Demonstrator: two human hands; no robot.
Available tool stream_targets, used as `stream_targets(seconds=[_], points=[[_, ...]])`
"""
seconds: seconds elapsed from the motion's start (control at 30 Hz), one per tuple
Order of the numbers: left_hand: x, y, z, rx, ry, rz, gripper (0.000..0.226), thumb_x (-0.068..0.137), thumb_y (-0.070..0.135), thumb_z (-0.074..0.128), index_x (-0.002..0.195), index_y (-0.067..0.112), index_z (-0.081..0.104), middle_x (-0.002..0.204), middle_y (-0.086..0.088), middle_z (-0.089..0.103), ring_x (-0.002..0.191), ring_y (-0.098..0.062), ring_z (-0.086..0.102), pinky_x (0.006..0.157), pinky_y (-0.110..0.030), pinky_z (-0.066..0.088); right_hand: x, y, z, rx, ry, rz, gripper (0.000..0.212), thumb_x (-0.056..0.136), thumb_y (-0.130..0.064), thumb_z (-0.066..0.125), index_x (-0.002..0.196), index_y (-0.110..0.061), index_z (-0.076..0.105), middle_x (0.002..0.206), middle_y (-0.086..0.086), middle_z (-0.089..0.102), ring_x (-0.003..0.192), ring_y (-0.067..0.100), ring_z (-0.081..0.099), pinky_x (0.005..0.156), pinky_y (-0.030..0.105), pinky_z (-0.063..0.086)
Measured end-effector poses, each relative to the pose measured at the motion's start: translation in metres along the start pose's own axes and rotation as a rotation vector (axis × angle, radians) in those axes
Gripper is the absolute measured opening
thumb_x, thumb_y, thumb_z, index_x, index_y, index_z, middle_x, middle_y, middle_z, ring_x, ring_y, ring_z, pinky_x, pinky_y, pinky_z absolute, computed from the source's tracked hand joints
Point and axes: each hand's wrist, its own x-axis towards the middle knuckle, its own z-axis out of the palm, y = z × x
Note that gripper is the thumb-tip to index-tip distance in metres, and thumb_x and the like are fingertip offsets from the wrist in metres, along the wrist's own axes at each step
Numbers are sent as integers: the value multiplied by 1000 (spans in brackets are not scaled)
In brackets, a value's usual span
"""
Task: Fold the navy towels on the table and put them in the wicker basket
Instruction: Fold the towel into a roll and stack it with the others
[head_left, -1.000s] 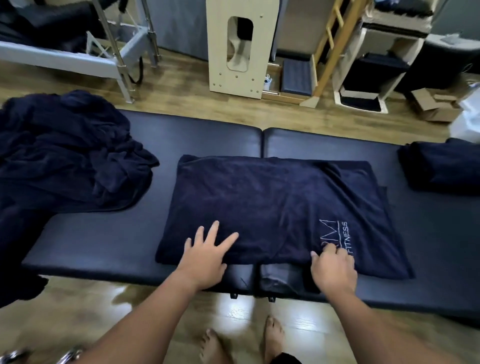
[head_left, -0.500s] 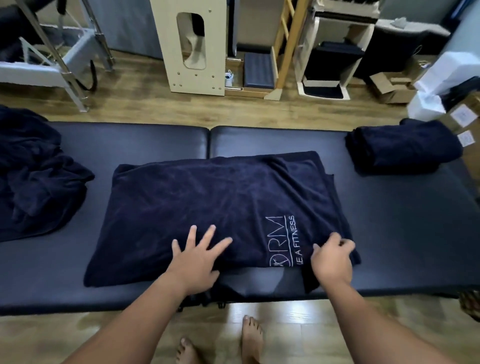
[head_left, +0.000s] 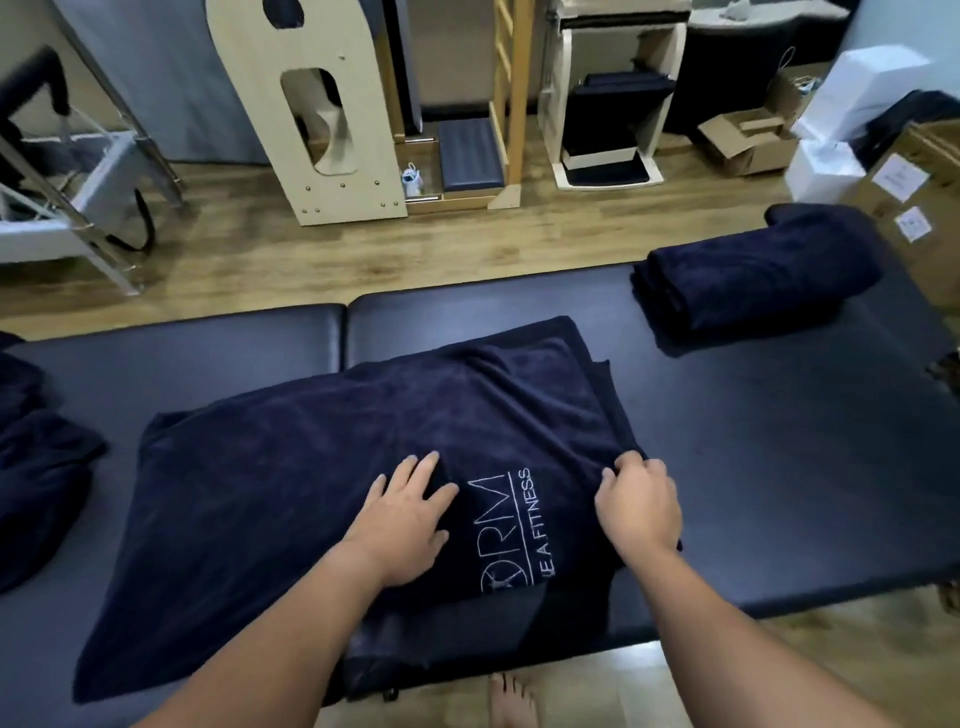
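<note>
A navy towel (head_left: 291, 483) with a white logo lies half-folded across the black padded table (head_left: 779, 467). My left hand (head_left: 408, 525) lies flat on its middle, fingers spread, just left of the logo. My right hand (head_left: 636, 506) pinches the towel's right edge, with cloth bunched in the fingers. A folded navy towel (head_left: 753, 270) sits at the table's far right corner. A heap of unfolded navy towels (head_left: 31, 467) lies at the left edge. A sliver of something woven (head_left: 948, 371) shows at the right frame edge; I cannot tell whether it is the basket.
Beyond the table stand a wooden cut-out panel (head_left: 322, 119), a white shelf unit (head_left: 608, 104) and a metal frame (head_left: 78, 197) on the wood floor. Cardboard boxes (head_left: 919, 208) crowd the right side. My bare foot (head_left: 511, 701) is below the table's near edge.
The view has swung right and closer. My right hand has moved from the towel's near edge to its right edge and taken hold of it. My left hand has slid further onto the towel.
</note>
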Motion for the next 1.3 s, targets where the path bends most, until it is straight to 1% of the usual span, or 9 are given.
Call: stream_targets(seconds=[0.2,0.33,0.53,0.63,0.73,0.83,0.97,1.17,1.3], points=[[71,17,-31,-92,-119,-9,70,103,56,35,159,40,-4,169,6,-15,155,-19,-14,123,-59,4,23,-4,4,32,-39,66,28,98,-31,62,114,-10,55,113,11,56,89,30,63,78,43,54],[139,30,-62,-89,-168,-86,75,99,69,27,156,45,-15,168,-7,-17,155,-32,-10,119,-66,10,34,-1,2,41,-18,43,23,99,-30,60,117,-15,57,112,5,55,91,26,61,73,37,46],[230,54,-104,54,137,-42,67,99,53,49,153,22,24,149,-13,31,132,-35,33,102,-54,35,34,2,4,-19,60,25,23,87,-32,75,100,-16,66,97,5,61,93,30,58,75,41,47],[264,61,-117,19,45,5,32,94,39,63,117,18,57,121,-2,56,120,-28,48,92,-46,32,39,4,3,28,98,52,17,85,-29,76,94,-19,66,93,2,62,91,30,58,73,41,44],[290,64,-135,-236,153,-16,6,93,24,62,91,20,59,97,1,64,103,-25,56,91,-42,31,49,4,-2,93,177,55,11,88,-23,73,90,-18,64,90,1,60,88,31,57,69,39,39],[313,63,-149,-361,252,13,11,92,21,62,97,22,53,109,-3,60,111,-28,52,98,-46,40,60,0,-13,93,87,117,13,96,-30,61,103,-20,61,101,1,60,100,29,56,79,42,45],[320,66,-143,-90,-71,230,67,80,29,74,137,40,39,126,-5,43,126,-30,40,104,-56,39,53,0,-16,-22,-88,232,36,98,-49,51,118,-21,58,115,3,61,111,29,57,87,43,47],[320,81,-138,336,155,434,21,91,22,65,111,26,63,125,-3,44,117,-28,36,91,-45,32,29,9,-12,-72,-149,271,51,88,-65,57,126,-30,55,125,-3,52,122,25,47,96,42,44],[318,95,-145,371,-32,655,73,77,9,57,136,49,40,148,13,30,123,-26,30,93,-47,30,29,7,-14,-83,-167,267,35,95,-51,57,119,-26,56,120,0,60,117,27,52,92,41,42]])
